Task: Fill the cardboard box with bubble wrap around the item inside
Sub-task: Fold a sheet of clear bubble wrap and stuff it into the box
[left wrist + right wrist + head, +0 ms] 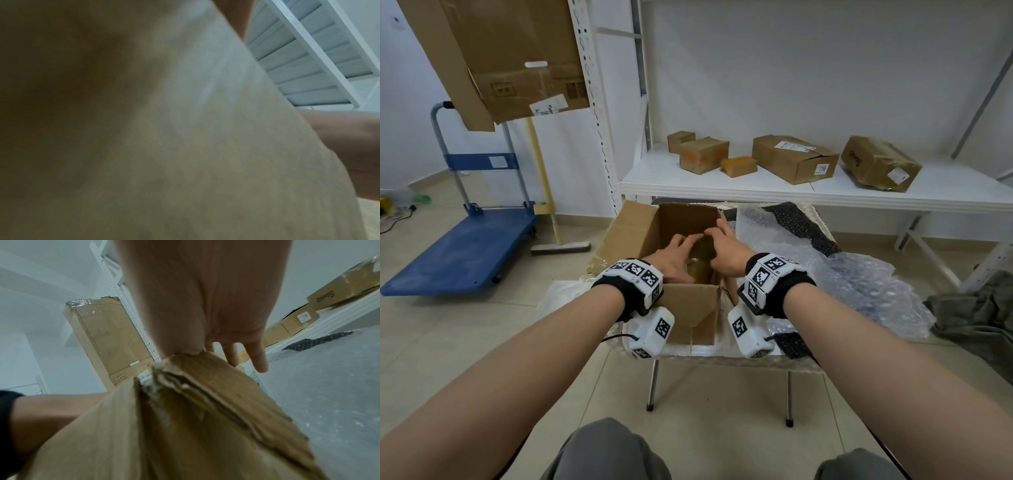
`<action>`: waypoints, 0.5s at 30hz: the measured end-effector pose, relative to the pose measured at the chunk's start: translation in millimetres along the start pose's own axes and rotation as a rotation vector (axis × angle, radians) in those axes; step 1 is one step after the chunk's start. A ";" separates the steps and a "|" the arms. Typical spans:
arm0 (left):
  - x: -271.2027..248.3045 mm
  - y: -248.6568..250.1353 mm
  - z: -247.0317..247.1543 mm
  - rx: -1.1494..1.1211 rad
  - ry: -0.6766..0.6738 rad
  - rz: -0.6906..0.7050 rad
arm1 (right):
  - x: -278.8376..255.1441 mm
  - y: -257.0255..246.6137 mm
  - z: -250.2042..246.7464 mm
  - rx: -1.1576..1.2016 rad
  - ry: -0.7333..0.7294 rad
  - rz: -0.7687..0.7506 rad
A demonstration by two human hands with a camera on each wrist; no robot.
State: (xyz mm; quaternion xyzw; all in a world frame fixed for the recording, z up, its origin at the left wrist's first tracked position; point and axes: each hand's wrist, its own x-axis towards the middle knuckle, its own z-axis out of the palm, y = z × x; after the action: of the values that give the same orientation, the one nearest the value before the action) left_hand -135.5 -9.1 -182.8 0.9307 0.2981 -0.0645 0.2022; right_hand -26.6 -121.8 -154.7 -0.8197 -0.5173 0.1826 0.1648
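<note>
Cardboard box [690, 310] is sitting open-topped on a small table [709, 353], flaps standing or splayed outward. Something pale and glossy is showing at the bottom between the two hands; it may be the item, but it is too hidden to identify. Bubble wrap [859, 274] is lying in a loose heap just right of the box, partly over a dark bubbled sheet [801, 222], and none is visible inside the box yet.

Handling judgement: the wrap is looking very light, soft and springy, and probably somewhat slick. It should crumple easily, so gathering a loose edge or a bunched handful near the box side seems the best hold. It will likely spring back up unless pressed down around the item. The box wall is looking stiff, but one corner edge is frayed in the right wrist view.

Left hand [674, 255] is reaching down into the box, fingers spread and fairly straight; whether it is holding anything I cannot tell. Right hand [726, 248] is reaching in over the right wall, fingers bent toward the left hand's fingertips; the right wrist view is showing two fingers extended past the cardboard edge, and any grasp is hidden. Both forearms are extending forward and angling inward. Left wrist view is blurred.

Behind, a white shelf [825, 192] is carrying several closed boxes.
</note>
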 end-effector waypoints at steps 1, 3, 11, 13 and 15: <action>2.0 -0.8 1.5 0.018 -0.073 0.002 | -0.3 0.9 0.1 0.009 -0.001 0.004; 2.3 -1.2 3.3 0.075 -0.206 -0.030 | -0.7 2.2 0.6 0.022 0.003 0.008; 6.1 -0.8 0.0 0.126 -0.203 0.000 | 1.7 6.9 2.5 0.029 0.035 -0.007; 8.0 -0.5 -0.5 0.129 -0.190 -0.018 | 1.3 9.4 2.7 0.028 0.038 -0.016; 8.6 -0.8 -1.5 0.126 -0.169 -0.042 | 1.9 10.9 3.4 0.029 0.043 -0.019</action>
State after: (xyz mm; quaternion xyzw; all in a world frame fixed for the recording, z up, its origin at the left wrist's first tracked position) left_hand -129.0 -3.4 -183.8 0.9263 0.2948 -0.1656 0.1665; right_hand -18.9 -124.3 -163.0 -0.8159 -0.5189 0.1708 0.1896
